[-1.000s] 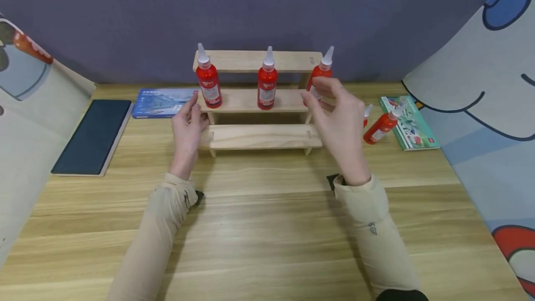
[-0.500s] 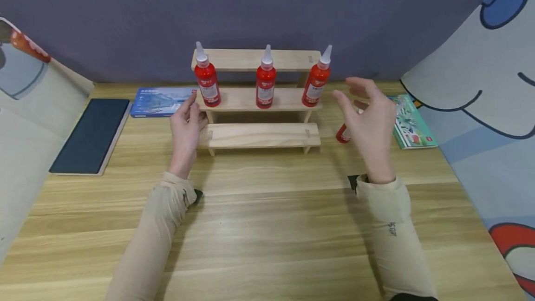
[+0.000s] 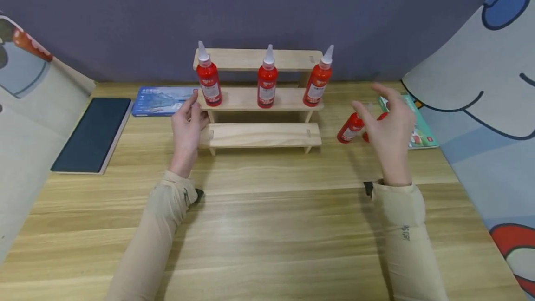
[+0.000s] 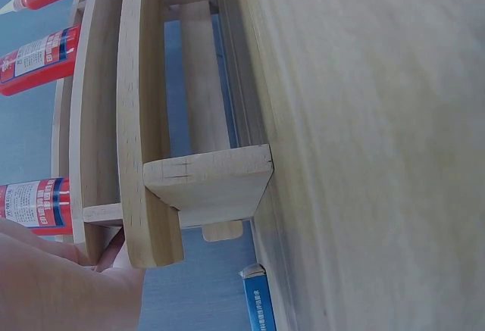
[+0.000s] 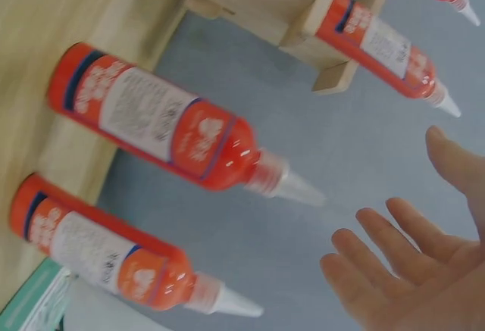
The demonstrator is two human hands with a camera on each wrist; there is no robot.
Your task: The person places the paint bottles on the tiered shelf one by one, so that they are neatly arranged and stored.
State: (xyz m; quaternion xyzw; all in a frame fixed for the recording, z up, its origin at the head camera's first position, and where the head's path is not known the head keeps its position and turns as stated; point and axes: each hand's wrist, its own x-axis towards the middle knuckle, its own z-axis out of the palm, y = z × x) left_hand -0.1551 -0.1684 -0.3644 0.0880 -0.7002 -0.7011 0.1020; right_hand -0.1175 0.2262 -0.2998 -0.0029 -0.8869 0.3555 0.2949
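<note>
Head view. A stepped wooden rack (image 3: 263, 136) stands toward the back of the table (image 3: 267, 226), with three red bottles (image 3: 266, 88) on its middle tier at the left, centre and right. The left hand (image 3: 186, 129) is at the rack's left end, beside a blue box (image 3: 159, 101). The right hand (image 3: 390, 129) is raised to the right of the rack, near the first loose bottle (image 3: 351, 128) and partly hiding the second loose bottle (image 3: 366, 137); a green book (image 3: 424, 136) lies beyond.

Left wrist view. Thumb and fingers lie about the end of the middle tier, apparently pinching it; the fingertips are hidden. Light, level pressure here should steady the rack without rocking its bottles.

Right wrist view. The thumb stands well apart from the fingers (image 5: 398, 248), nothing between them. Both loose bottles stand upright on the table with a gap between, untouched. Any grasp is best judged to fall on the cylindrical body, below the slim nozzle (image 5: 299, 187), with the hand lowered before closing and the fingers entering that gap without knocking the neighbour.
</note>
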